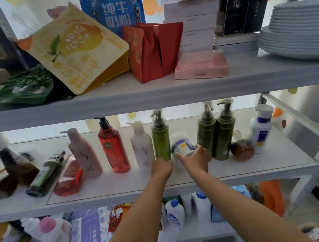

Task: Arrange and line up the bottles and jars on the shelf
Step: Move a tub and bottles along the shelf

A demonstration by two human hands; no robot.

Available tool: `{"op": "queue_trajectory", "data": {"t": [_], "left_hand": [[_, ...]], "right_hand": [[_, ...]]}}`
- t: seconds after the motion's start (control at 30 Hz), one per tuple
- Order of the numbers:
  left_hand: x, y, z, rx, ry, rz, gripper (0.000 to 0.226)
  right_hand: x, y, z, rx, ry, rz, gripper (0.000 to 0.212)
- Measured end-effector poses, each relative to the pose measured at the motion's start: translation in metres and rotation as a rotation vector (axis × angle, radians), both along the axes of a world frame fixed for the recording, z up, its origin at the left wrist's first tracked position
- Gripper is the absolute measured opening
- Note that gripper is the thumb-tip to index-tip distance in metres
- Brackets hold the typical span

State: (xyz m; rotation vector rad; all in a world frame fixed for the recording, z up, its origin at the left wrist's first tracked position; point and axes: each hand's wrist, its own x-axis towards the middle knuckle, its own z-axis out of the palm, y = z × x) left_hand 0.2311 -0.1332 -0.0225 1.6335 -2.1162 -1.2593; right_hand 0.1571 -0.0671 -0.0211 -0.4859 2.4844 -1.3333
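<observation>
The right hand point(196, 156) is clamped on the white jar point(182, 144), thumb on one side and fingers on the other. The jar is tilted, held in the gap between the green pump bottle point(161, 139) and the pair of olive pump bottles point(217, 133) on the middle shelf point(165, 190). The left hand point(161, 167) is set against the foot of the green pump bottle. Its fingers are hidden, so I cannot tell whether they clasp the bottle or only steady it.

The step in hand looks like seating the jar in the row. To do it well, bring the jar upright before lowering it, so the base lands flat rather than on an edge. The gap is narrow and the pump bottles are tall and top-heavy, so the left hand's brace matters — a nudge from a knuckle could tip the green one into the white bottle point(142, 146) beside it. Set the jar's front level with the bottles' fronts and let go only once it stands. Further left, a dark green bottle point(45, 175) and a flat red one point(68, 179) lie on their sides — work left to do.
</observation>
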Motion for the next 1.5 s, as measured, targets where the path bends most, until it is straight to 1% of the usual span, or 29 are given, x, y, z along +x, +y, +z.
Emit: {"op": "queue_trajectory", "data": {"t": [0.1, 0.2, 0.27, 0.3, 0.4, 0.47, 0.5, 0.57, 0.63, 0.73, 0.77, 0.9, 0.97, 1.07, 1.17, 1.23, 1.33, 1.37, 1.43, 1.47, 1.5], "left_hand": [[-0.007, -0.007, -0.008, 0.216, 0.158, 0.032, 0.035], [-0.011, -0.013, -0.017, 0.351, 0.271, 0.080, 0.032], [-0.011, -0.015, -0.022, 0.405, 0.331, 0.103, 0.028], [-0.011, -0.016, -0.024, 0.431, 0.350, 0.113, 0.028], [-0.012, -0.012, -0.025, 0.568, 0.440, 0.155, 0.026], [-0.016, -0.006, -0.023, 0.649, 0.497, 0.168, 0.027], [-0.017, -0.002, -0.022, 0.676, 0.513, 0.163, 0.032], [-0.021, 0.004, -0.026, 0.683, 0.504, 0.147, 0.049], [-0.021, 0.012, -0.028, 0.676, 0.507, 0.151, 0.064], [-0.020, 0.027, -0.030, 0.707, 0.513, 0.167, 0.084], [-0.020, 0.034, -0.031, 0.720, 0.516, 0.174, 0.087], [-0.020, 0.077, -0.023, 0.688, 0.568, 0.217, 0.074], [-0.025, 0.108, -0.016, 0.669, 0.582, 0.238, 0.069], [-0.049, 0.156, -0.004, 0.615, 0.530, 0.217, 0.066], [-0.087, 0.205, 0.001, 0.628, 0.500, 0.160, 0.061], [-0.116, 0.229, 0.003, 0.641, 0.518, 0.140, 0.066], [-0.163, 0.252, 0.005, 0.619, 0.551, 0.093, 0.072], [-0.179, 0.256, 0.006, 0.622, 0.564, 0.075, 0.075], [-0.213, 0.256, -0.001, 0.620, 0.577, 0.047, 0.083], [-0.235, 0.248, -0.018, 0.611, 0.578, 0.039, 0.093], [-0.259, 0.236, -0.042, 0.601, 0.563, 0.030, 0.108]], "right_hand": [[-0.006, -0.010, -0.001, 0.131, -0.025, 0.017, 0.090], [-0.012, -0.013, -0.004, 0.272, 0.009, 0.041, 0.095], [-0.014, -0.011, -0.006, 0.355, 0.036, 0.047, 0.100], [-0.015, -0.010, -0.007, 0.376, 0.021, 0.048, 0.102], [-0.015, -0.004, -0.008, 0.332, -0.088, 0.023, 0.104], [-0.017, 0.001, -0.009, 0.239, -0.236, 0.010, 0.107], [-0.017, 0.003, -0.009, 0.191, -0.312, 0.012, 0.109], [-0.018, 0.011, -0.008, 0.101, -0.428, 0.008, 0.112], [-0.019, 0.022, -0.010, 0.044, -0.500, 0.016, 0.110], [-0.022, 0.042, -0.011, 0.024, -0.544, 0.070, 0.097], [-0.024, 0.050, -0.011, 0.016, -0.547, 0.089, 0.093], [-0.039, 0.094, -0.013, -0.032, -0.584, 0.214, 0.085], [-0.049, 0.121, -0.014, -0.038, -0.588, 0.247, 0.086], [-0.072, 0.167, -0.012, -0.037, -0.583, 0.238, 0.085], [-0.108, 0.215, -0.010, -0.021, -0.570, 0.180, 0.082], [-0.134, 0.240, -0.003, -0.046, -0.552, 0.139, 0.084], [-0.178, 0.266, 0.002, -0.126, -0.551, 0.079, 0.108], [-0.192, 0.271, 0.005, -0.152, -0.544, 0.053, 0.108], [-0.214, 0.280, 0.013, -0.154, -0.527, 0.027, 0.091], [-0.226, 0.282, 0.015, -0.157, -0.515, 0.008, 0.086], [-0.237, 0.281, 0.015, -0.154, -0.505, -0.014, 0.084]]}}
